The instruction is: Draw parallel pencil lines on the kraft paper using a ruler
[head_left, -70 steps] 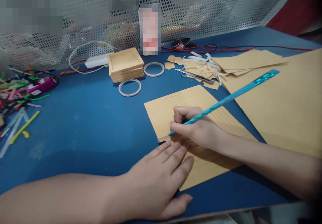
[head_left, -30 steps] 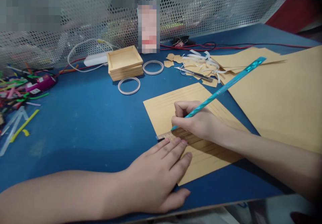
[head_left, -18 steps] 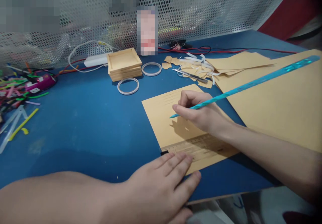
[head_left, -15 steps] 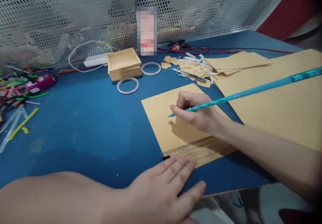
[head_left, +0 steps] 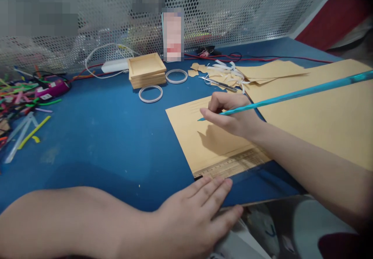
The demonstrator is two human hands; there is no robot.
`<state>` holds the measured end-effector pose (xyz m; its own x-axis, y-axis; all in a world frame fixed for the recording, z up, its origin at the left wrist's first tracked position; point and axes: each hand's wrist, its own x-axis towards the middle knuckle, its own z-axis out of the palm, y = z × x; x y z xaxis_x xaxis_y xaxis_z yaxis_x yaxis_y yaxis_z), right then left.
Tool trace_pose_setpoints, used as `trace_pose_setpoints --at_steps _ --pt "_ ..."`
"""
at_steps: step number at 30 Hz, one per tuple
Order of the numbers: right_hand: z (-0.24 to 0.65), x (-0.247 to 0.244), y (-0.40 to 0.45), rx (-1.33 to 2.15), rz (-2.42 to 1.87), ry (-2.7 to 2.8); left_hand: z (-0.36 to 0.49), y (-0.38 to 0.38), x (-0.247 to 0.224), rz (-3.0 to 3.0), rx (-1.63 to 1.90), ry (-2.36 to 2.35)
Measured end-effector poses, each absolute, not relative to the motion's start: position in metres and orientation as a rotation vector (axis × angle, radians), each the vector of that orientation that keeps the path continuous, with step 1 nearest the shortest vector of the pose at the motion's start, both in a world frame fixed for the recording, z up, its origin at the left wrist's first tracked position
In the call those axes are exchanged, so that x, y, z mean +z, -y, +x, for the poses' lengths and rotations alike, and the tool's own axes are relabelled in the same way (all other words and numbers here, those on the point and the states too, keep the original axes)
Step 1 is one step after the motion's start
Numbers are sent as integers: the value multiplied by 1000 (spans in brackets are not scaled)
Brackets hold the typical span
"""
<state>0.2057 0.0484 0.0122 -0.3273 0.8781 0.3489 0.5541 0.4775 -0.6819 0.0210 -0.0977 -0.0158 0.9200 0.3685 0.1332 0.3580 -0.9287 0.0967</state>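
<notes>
My right hand (head_left: 233,117) pinches a teal pencil (head_left: 291,95) above the brown card (head_left: 204,142); my left hand (head_left: 195,216) lies flat, open, beside the ruler (head_left: 233,166) on the blue worktop (head_left: 101,134), perforated mesh screen (head_left: 233,10) behind.

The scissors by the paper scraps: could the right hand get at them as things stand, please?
Probably yes: the scissors lie in the open just beyond the right hand, with nothing between, though that hand holds a teal pencil.
</notes>
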Motion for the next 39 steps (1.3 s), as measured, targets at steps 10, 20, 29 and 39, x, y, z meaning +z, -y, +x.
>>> trace_pose_setpoints --at_steps 10,20,29,39 --pt "213 42 2 638 -1357 1988 20 97 -17 2947 236 -538" --pt "203 22 41 1136 -1445 1762 19 97 -18 3006 314 -543" --pt "201 1 52 1235 -1512 1639 18 96 -20 2973 336 -522" --pt "197 2 52 1141 -1542 1617 18 96 -21 2975 397 -553"
